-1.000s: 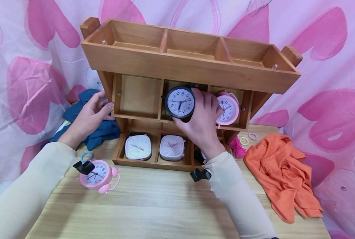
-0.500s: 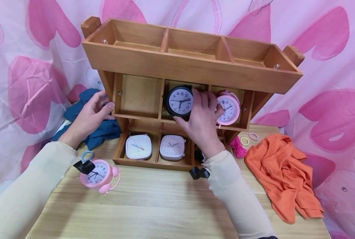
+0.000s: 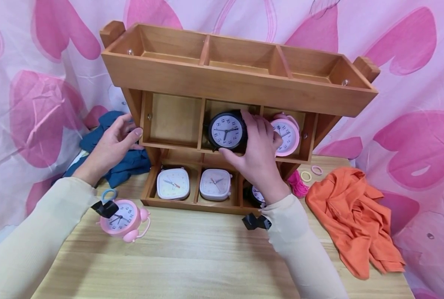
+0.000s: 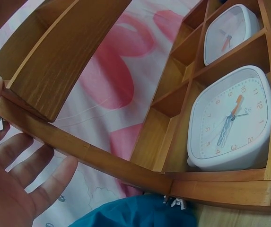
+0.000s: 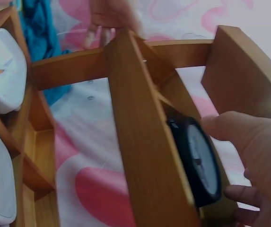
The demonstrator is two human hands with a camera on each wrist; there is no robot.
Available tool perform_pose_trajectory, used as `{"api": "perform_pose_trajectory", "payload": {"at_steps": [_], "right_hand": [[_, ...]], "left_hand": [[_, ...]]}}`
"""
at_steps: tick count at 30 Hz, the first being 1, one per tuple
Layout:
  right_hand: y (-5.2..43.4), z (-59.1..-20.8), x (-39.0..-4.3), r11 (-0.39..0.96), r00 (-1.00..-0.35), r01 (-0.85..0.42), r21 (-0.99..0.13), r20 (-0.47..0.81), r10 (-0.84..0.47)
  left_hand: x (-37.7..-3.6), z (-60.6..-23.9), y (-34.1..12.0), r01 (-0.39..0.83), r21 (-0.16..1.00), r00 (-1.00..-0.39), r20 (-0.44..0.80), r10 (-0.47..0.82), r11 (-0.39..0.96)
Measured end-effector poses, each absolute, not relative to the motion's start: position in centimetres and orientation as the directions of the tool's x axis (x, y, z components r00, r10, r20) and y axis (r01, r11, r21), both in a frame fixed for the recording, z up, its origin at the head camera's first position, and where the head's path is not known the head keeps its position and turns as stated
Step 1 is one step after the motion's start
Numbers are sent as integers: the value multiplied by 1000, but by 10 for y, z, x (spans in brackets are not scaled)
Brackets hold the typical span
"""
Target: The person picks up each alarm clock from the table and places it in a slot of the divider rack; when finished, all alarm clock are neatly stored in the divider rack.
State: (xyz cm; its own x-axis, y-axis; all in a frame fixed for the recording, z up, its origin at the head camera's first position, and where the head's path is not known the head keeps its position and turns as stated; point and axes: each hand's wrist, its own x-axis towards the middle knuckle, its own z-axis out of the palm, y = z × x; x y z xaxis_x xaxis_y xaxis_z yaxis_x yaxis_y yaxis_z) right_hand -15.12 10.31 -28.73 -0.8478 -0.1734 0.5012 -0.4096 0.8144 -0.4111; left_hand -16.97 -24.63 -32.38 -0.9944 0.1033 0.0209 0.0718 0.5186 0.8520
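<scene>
My right hand (image 3: 259, 160) holds a round black alarm clock (image 3: 226, 131) by its right side, thumb at the lower edge. The clock sits in the middle compartment of the wooden rack's (image 3: 237, 85) second tier, its face tilted up. In the right wrist view, thumb and fingertips are right at the rim of the black clock (image 5: 202, 163). A pink twin-bell alarm clock (image 3: 286, 141) stands in the compartment to the right, partly behind my fingers. My left hand (image 3: 114, 139) touches the rack's left side, thumb at the tier's edge (image 4: 29, 116), fingers loosely extended.
The bottom tier holds two white square clocks (image 3: 172, 184) and a dark round clock (image 3: 258, 195) partly hidden by my wrist. Another pink alarm clock (image 3: 119, 220) lies at front left. Blue cloth (image 3: 126, 166), orange cloth (image 3: 350, 216) and hair ties (image 3: 305, 177) flank the rack.
My right hand has shifted slightly right and down, and the black clock has settled a little lower. More of the dark clock below shows. My left hand has not moved.
</scene>
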Motion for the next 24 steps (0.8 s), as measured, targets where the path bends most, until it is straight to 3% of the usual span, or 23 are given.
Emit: {"api": "perform_pose_trajectory", "payload": {"at_steps": [8, 13, 18, 24], "right_hand": [[108, -279, -127, 646, -746, -593, -481, 629, -217], [96, -283, -105, 550, -718, -669, -500, 627, -303], [71, -306, -85, 501, -763, -646, -576, 505, -403], [34, -349, -72, 512, -817, -537, -670, 263, -513]], "left_hand": [[-170, -324, -247, 66, 842, -995, 16, 98, 536], [-170, -325, -247, 81, 853, -994, 30, 107, 516], [-170, -325, -247, 93, 863, -993, 42, 113, 497], [-170, -326, -247, 97, 863, -992, 46, 113, 496]]}}
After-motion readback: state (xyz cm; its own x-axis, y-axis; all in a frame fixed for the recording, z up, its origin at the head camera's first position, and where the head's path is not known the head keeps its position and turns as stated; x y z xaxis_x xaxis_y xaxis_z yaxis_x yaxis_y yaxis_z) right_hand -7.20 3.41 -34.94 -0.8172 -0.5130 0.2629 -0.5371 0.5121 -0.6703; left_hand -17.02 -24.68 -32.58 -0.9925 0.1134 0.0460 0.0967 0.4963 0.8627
